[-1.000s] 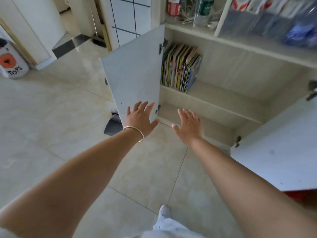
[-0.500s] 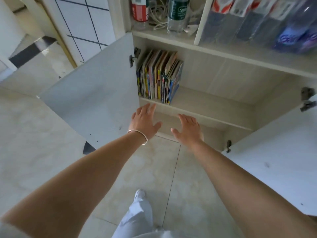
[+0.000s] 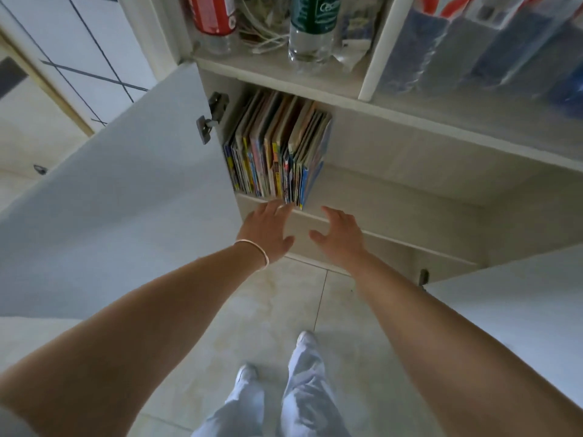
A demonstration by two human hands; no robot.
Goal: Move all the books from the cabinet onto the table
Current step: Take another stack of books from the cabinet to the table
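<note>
**Spotter:** Books first: your left hand (image 3: pixel 266 230), the one with the thin silver bangle (image 3: pixel 257 252), is spread flat, palm down, with its fingertips (image 3: pixel 279 207) just at the foot of the row of thin, bright-spined picture books (image 3: pixel 277 152). Your right hand (image 3: pixel 339 233) is spread too, holding nothing, hovering just beside the row's right end, in front of the pale wooden shelf edge (image 3: pixel 378 222)

**Operator:** So which step am I on?

**Spotter:** By my reading, the reach before the first grab. All the books stand upright, leaning a little, packed at the left end of the upper shelf inside the pale wooden cabinet (image 3: pixel 410 146), right behind the open white left door (image 3: pixel 126 200). No table is in view

**Operator:** And the next move?

**Spotter:** You will likely need to press the row between both palms, left hand on the hinge side, right hand on the blue cover at the loose end, then lift it clear of the shelf lip. The thin books could fan out if you squeeze too softly

**Operator:** What has changed in the last second?

**Spotter:** You have stepped closer. Your hands were lower, down by the bottom shelf (image 3: pixel 410 257) and well short of the books; now they have risen to the books' base, and the left door fills more of your left side
</note>
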